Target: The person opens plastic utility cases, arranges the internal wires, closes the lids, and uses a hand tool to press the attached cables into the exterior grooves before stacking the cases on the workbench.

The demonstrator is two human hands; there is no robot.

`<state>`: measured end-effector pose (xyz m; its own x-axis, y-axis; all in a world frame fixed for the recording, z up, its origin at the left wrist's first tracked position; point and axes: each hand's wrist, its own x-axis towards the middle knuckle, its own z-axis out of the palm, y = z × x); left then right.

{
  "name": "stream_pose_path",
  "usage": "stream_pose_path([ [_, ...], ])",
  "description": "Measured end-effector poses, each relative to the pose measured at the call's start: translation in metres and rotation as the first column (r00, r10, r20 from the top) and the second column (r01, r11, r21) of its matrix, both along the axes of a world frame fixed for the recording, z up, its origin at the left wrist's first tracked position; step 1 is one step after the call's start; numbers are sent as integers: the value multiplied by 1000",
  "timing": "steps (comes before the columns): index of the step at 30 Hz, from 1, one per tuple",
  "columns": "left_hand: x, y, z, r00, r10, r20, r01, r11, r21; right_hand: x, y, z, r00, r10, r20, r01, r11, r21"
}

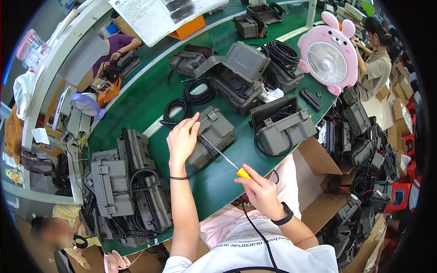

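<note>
A grey plastic case [217, 125] with latches lies on the green table in front of me. My left hand [181, 140] rests against its left edge, fingers stretched out and touching the lid. In my right hand [263, 192] is a screwdriver [243, 173] with a yellow handle, gripped between fingers and thumb. Its long metal shaft runs up and left, and the tip meets the near side of the case by a short black cable. Whether the tip sits in a screw cannot be told. Coiled black cable [176, 111] lies just beyond my left hand.
An open grey case [284, 129] stands at right, with more opened cases [241, 77] behind. Stacked cases [111, 186] fill the table's left end. A pink rabbit fan [327, 59] stands at the far right. Cardboard boxes [314, 159] sit below the table's edge. Other people work nearby.
</note>
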<state>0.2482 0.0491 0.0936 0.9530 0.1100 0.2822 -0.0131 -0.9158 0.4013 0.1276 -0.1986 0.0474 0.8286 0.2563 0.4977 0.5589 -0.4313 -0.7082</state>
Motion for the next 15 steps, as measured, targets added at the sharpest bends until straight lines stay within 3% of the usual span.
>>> stream_pose_path([
  [5, -3, -4, 0, 996, 86, 2, -86, 994, -62, -4, 0, -18, 949, 103, -297, -3, 948, 319],
  [7, -5, -7, 1, 992, 122, -10, -122, 989, -85, -5, -5, -16, 694, 288, -660, 160, 832, 532],
  [10, -8, -10, 4, 982, 182, -49, -187, 976, -108, -2, -12, -16, 674, 326, -663, 156, 815, 559],
  [12, -8, -11, 7, 974, 213, -79, -221, 968, -117, -2, -14, -7, 930, 144, -337, -23, 940, 339],
  [13, -7, -11, 6, 967, 238, -95, -248, 962, -115, -4, -15, -1, 969, 128, -213, -60, 952, 299],
  [15, -5, -10, 8, 960, 256, -116, -268, 957, -108, -9, -14, 13, 972, 131, -196, -75, 960, 269],
])
